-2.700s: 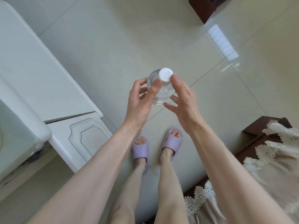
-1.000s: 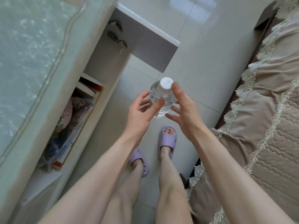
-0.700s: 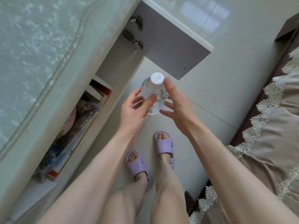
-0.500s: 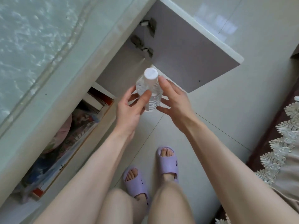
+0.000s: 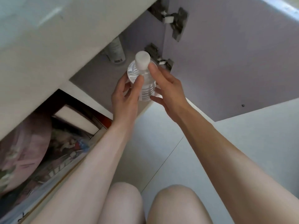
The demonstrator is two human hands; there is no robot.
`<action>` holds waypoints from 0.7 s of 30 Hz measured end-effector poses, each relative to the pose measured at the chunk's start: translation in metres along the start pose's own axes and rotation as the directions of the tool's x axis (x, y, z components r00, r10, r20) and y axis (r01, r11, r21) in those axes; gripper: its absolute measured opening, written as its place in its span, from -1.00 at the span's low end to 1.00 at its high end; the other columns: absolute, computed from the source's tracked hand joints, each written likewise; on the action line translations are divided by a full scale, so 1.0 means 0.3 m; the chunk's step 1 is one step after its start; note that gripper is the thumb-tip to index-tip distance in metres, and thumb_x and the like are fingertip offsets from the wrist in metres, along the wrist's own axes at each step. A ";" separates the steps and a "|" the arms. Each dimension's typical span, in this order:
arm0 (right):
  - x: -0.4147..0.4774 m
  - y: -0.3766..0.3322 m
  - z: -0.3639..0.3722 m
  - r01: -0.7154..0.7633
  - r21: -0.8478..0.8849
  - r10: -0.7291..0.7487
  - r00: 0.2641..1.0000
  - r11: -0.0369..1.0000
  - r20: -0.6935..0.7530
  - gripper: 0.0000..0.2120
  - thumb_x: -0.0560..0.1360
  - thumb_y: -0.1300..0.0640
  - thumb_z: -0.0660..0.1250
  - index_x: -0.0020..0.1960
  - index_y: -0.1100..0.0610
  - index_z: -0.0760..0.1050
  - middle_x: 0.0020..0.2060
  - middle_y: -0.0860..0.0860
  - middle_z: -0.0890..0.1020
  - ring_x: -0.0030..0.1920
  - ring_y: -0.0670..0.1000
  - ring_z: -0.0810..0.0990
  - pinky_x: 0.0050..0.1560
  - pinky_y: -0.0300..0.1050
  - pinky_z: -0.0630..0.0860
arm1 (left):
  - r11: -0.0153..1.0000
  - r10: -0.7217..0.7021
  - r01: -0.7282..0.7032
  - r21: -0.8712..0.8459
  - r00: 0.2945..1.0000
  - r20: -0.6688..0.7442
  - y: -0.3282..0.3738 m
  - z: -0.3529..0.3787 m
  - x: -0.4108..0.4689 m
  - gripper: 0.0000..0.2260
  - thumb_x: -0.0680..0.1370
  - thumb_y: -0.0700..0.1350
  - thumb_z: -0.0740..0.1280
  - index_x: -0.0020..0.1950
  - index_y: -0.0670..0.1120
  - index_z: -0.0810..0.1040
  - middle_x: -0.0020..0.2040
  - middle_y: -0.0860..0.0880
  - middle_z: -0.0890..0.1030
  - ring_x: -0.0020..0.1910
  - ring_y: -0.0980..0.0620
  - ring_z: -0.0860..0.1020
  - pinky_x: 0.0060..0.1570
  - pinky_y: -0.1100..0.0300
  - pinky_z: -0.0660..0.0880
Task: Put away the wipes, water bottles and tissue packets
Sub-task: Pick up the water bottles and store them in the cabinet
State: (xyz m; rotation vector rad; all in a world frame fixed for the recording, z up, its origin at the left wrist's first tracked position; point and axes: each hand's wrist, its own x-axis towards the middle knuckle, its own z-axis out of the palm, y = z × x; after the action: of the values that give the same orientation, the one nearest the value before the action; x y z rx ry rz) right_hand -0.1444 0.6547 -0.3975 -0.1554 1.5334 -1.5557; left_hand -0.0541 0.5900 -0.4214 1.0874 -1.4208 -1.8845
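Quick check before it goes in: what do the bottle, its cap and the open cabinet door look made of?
Bottle: clear thin plastic by the look, ribbed walls letting light through. Cap: opaque white plastic, matte. Cabinet door: probably laminated board, smooth flat pale face; hinges dull grey metal.

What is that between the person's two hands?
In the head view, a clear water bottle with a white cap, gripped by the left hand and the right hand.
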 end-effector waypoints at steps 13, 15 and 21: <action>0.185 0.011 0.031 0.138 -0.070 -0.138 0.990 0.988 0.007 -0.66 0.42 -0.21 0.41 0.14 -0.11 0.57 -0.03 -0.14 0.70 -0.07 -0.17 0.68 0.06 -0.10 0.60 | 0.979 0.140 -0.152 -0.136 0.986 -0.092 -0.055 0.020 0.172 -0.75 0.57 -0.05 0.34 0.24 -0.01 0.55 0.08 0.00 0.68 0.11 0.01 0.63 0.19 -0.04 0.54; 0.200 0.011 0.038 0.145 -0.080 -0.145 0.989 0.986 0.007 -0.66 0.40 -0.23 0.42 0.11 -0.13 0.56 -0.04 -0.14 0.71 -0.09 -0.16 0.68 0.09 -0.07 0.59 | 0.979 0.131 -0.145 -0.140 0.986 -0.105 -0.059 0.026 0.184 -0.75 0.56 -0.01 0.35 0.23 0.03 0.56 0.09 0.01 0.68 0.12 0.02 0.63 0.19 -0.04 0.54; 0.224 0.001 0.068 0.151 -0.116 -0.154 0.988 0.982 -0.012 -0.80 0.38 -0.27 0.41 -0.10 -0.20 0.54 0.00 -0.12 0.69 -0.03 -0.13 0.66 0.14 0.00 0.57 | 0.963 0.161 -0.187 -0.195 0.977 -0.139 -0.063 0.031 0.217 -0.72 0.56 -0.03 0.35 0.26 -0.01 0.55 -0.01 0.10 0.70 0.07 0.09 0.64 0.11 0.10 0.56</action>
State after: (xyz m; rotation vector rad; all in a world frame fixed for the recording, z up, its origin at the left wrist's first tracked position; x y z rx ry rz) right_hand -0.1695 0.5958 -0.4263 -0.3298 1.6605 -1.5922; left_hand -0.0954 0.5484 -0.4566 0.9280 -1.1810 -1.7636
